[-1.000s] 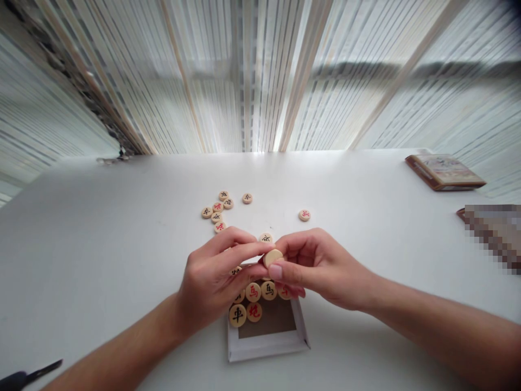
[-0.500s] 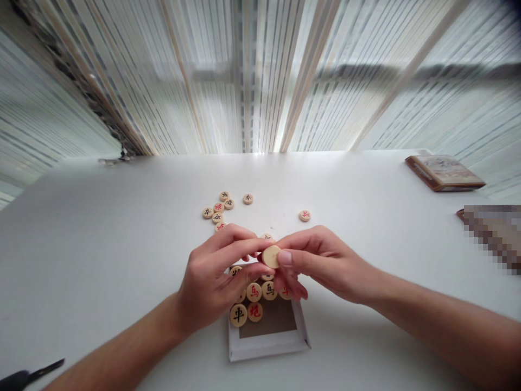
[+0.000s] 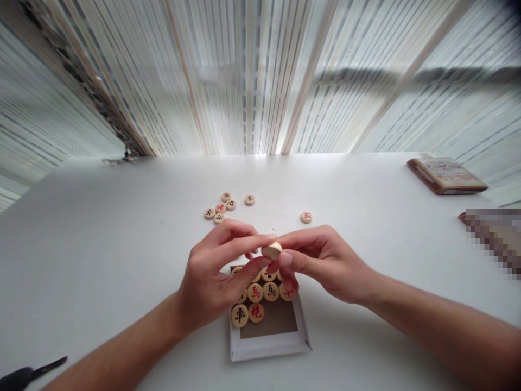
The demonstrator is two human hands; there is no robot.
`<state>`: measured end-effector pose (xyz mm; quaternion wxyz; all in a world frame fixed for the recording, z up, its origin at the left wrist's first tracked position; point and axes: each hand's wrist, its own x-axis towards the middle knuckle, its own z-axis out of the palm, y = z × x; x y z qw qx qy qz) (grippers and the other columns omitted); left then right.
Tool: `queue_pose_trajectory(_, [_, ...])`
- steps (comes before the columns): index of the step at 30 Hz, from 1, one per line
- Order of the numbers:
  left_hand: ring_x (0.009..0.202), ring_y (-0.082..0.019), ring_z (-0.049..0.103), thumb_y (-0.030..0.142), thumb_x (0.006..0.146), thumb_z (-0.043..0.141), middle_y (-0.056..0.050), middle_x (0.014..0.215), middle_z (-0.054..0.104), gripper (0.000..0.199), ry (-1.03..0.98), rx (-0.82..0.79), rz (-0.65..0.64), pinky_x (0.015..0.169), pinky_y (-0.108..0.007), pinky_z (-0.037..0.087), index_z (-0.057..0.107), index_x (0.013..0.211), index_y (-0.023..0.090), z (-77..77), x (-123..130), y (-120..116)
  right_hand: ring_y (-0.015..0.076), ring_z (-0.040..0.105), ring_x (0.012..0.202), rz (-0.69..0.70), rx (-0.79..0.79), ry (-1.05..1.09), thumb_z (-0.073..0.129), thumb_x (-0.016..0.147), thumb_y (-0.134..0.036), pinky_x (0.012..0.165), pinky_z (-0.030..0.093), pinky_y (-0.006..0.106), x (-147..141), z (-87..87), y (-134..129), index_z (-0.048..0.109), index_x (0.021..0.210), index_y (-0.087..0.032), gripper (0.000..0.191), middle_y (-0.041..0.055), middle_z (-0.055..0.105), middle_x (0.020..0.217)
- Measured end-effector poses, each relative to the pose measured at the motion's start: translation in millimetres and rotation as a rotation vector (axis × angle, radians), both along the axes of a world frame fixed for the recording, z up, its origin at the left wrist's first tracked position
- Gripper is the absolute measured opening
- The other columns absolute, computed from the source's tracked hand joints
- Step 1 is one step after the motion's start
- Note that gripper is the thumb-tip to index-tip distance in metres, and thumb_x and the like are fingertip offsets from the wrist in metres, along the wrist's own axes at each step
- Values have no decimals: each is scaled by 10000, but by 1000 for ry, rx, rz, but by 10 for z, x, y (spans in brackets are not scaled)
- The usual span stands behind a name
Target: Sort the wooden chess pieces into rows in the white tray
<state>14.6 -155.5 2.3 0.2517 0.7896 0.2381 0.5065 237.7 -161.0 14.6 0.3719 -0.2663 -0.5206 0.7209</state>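
Between my two hands a round wooden Chinese chess piece (image 3: pixel 271 250) is held tilted, its plain side partly toward me. Thumb and fingers of my left hand (image 3: pixel 223 270) pinch it from the left, and my right hand (image 3: pixel 315 262) grips its right edge. Just below lies a shallow white box (image 3: pixel 272 347) with a brown inside. Several pieces sit there in rows, characters up: a black horse piece (image 3: pixel 271 291), a red horse piece (image 3: pixel 255 293), a black chariot piece (image 3: pixel 240 315) and a red cannon piece (image 3: pixel 256 312). My hands cover part of the upper rows.
Loose pieces cluster on the white table around a red-marked piece (image 3: pixel 220 208); another red-marked piece (image 3: pixel 306 217) lies apart to the right. A brown box (image 3: pixel 448 175) rests at the far right, above a blurred-out object (image 3: pixel 494 239). A dark-handled knife (image 3: pixel 35 373) lies at lower left.
The held piece has tipped, so its plain face shows narrower than before. My hands stay over the box, and the whole view has shifted slightly.
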Motion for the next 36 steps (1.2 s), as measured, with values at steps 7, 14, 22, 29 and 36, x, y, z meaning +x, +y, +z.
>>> queue_pose_trajectory(7, [868, -137, 685, 13, 884, 800, -31, 983, 690, 371, 18, 70, 54, 712, -248, 591, 809, 1166, 254, 40, 10, 8, 121, 618, 692, -86, -11, -36, 936, 797, -258, 574, 528, 236, -10, -31, 33, 862, 1011, -189, 237, 46, 742, 860])
queue_pose_trajectory(14, [826, -132, 723, 25, 871, 815, -41, 945, 746, 262, 32, 84, 66, 726, -235, 605, 816, 1052, 214, 30, 11, 8, 126, 658, 646, -131, 0, -93, 965, 761, -265, 581, 575, 245, 13, -69, 12, 815, 1049, -164, 340, 32, 741, 775])
queue_pose_trajectory(22, [793, -142, 778, 78, 937, 693, -45, 876, 802, 124, -114, -497, 34, 716, -220, 648, 751, 1001, 167, 61, 25, -21, 152, 704, 730, -274, 381, -207, 871, 872, -225, 653, 619, 293, 14, -50, -21, 783, 1110, -174, 259, 78, 775, 965])
queue_pose_trajectory(29, [760, -148, 803, 181, 908, 803, -56, 823, 827, 133, -178, -742, -43, 683, -186, 655, 746, 1024, 154, 96, 48, -48, 130, 685, 715, -303, 666, -311, 781, 937, -151, 631, 611, 276, -1, -65, -49, 756, 1115, -189, 184, 75, 757, 1017])
queue_pose_trajectory(36, [707, -141, 778, 165, 885, 807, -44, 772, 801, 147, -154, -691, 11, 648, -189, 644, 742, 1016, 150, 88, 51, -37, 106, 683, 651, -363, 865, -453, 790, 931, -152, 626, 602, 237, -7, -25, -43, 753, 1067, -167, 142, 63, 784, 943])
